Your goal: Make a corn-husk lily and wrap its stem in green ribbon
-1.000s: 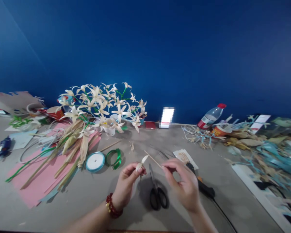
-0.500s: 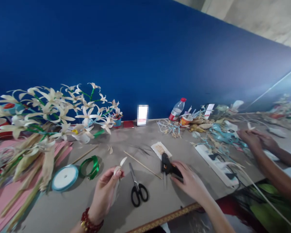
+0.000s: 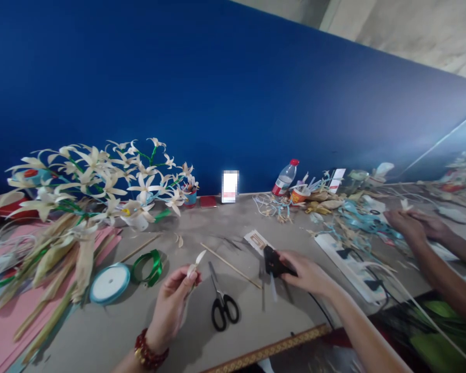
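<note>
My left hand (image 3: 175,296) pinches a pale, pointed petal piece (image 3: 197,261) between thumb and fingers, its tip upward. My right hand (image 3: 303,272) is closed round a black glue gun (image 3: 278,263), whose front end is over a small white card (image 3: 257,241) with brown markings. From the gun a translucent stick and a thin wire point down toward me. Black-handled scissors (image 3: 222,304) lie between my hands, blades pointing away. Behind them a thin wooden stick (image 3: 230,265) rests on the table.
At left stand white artificial flowers (image 3: 112,181), behind a green ribbon roll (image 3: 147,268) and a blue-rimmed spool (image 3: 110,284). A power strip (image 3: 349,269) lies on the right. Beyond it are another person's hands (image 3: 415,223). A bottle (image 3: 285,178) stands by the blue wall.
My right hand has turned the glue gun and shifted it slightly right, showing more of the card. My left hand keeps its pinch on the petal piece. The view has moved slightly.
</note>
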`<state>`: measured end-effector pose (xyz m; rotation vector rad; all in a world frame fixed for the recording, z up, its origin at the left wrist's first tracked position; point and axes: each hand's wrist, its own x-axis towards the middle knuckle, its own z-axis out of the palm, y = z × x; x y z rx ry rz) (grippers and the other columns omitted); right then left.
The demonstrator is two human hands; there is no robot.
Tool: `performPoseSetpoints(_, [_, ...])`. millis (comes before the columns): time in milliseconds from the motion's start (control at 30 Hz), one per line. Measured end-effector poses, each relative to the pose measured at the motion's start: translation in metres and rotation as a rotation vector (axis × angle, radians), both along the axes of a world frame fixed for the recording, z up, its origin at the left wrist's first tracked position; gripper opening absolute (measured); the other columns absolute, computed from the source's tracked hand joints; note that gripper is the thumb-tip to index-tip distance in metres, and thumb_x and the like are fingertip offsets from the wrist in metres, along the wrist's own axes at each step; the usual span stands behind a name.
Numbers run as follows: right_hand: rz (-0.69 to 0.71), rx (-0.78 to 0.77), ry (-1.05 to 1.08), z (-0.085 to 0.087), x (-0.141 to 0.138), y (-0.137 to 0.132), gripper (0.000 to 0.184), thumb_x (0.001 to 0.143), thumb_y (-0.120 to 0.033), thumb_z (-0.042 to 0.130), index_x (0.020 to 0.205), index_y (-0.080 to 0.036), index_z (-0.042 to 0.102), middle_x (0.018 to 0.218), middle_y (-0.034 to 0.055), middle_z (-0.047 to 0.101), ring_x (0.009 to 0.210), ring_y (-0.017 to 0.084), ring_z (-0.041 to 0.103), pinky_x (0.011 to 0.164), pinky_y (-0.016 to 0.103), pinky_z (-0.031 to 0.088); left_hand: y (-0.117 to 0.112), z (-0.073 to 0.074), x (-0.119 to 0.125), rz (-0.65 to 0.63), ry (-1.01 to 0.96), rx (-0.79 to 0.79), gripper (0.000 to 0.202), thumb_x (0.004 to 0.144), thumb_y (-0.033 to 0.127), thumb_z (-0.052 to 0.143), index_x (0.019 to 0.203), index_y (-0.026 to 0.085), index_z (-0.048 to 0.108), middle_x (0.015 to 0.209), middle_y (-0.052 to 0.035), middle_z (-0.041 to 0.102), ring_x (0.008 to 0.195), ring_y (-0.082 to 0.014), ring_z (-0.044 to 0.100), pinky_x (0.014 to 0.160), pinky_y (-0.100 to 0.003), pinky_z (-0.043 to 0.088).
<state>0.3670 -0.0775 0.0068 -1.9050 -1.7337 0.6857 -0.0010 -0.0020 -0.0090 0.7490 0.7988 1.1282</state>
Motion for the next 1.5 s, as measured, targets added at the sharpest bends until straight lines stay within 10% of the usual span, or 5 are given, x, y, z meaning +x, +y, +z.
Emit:
performPoseSetpoints(367, [-0.126,0.046,0.541,0.002,0.018,0.011,0.048,0.082,-0.055,0.051,0.098,-0.014,0.071,0.103,0.0156,0.075,0.101,0.033,0.07,0.094,0.047,0.051,-0.001,-0.005,0.001,-0.033,-0.011,-0.017,0.023,0.066,0.034,0.085,0.076,0.015,0.075,0.075,-0.0027,0.071,0.07,-0.012,0.061,0.071,-0.022,0.049])
performPoseSetpoints(600, [-0.481,0.301,1.027,0.032,-0.022,0.004,0.029,0.075,-0.043,0.067,0.093,-0.02,0.065,0.093,0.0093,0.075,0.052,0.015,0.062,0.04,0.023,0.048,-0.001,-0.001,0.003,-0.078,-0.006,0.024,0.023,0.071,0.036,0.082,0.074,0.014,0.073,0.071,-0.0026,0.069,0.069,-0.0119,0.059,0.07,-0.023,0.046])
performPoseSetpoints(733, [-0.395,0.28,0.776,0.032,-0.071,-0.004,0.027,0.074,-0.04,0.077,0.082,-0.017,0.066,0.063,0.0037,0.068,0.045,0.014,0.057,0.04,0.022,0.048,-0.003,0.003,0.004,-0.091,-0.055,0.013,0.021,0.072,0.033,0.081,0.073,0.015,0.072,0.069,-0.0016,0.068,0.068,-0.0113,0.058,0.07,-0.023,0.044])
performPoseSetpoints(1000, [0.1,0.325,0.277,0.015,-0.164,-0.015,0.014,0.09,-0.033,0.058,0.089,-0.02,0.064,0.069,0.0032,0.07,0.059,0.018,0.067,0.061,0.025,0.056,-0.004,0.004,0.003,-0.117,-0.231,-0.107,0.016,0.07,0.025,0.083,0.073,0.016,0.07,0.072,-0.0007,0.067,0.066,-0.0107,0.06,0.07,-0.023,0.044])
performPoseSetpoints(1500, [0.241,0.441,0.076,0.019,-0.18,0.001,0.006,0.092,-0.026,0.054,0.096,-0.024,0.057,0.072,-0.0006,0.071,0.065,0.017,0.069,0.062,0.024,0.052,-0.004,0.008,0.0,-0.218,-0.313,-0.108,0.013,0.076,0.023,0.078,0.075,0.015,0.068,0.073,-0.001,0.064,0.067,-0.0099,0.058,0.069,-0.022,0.043])
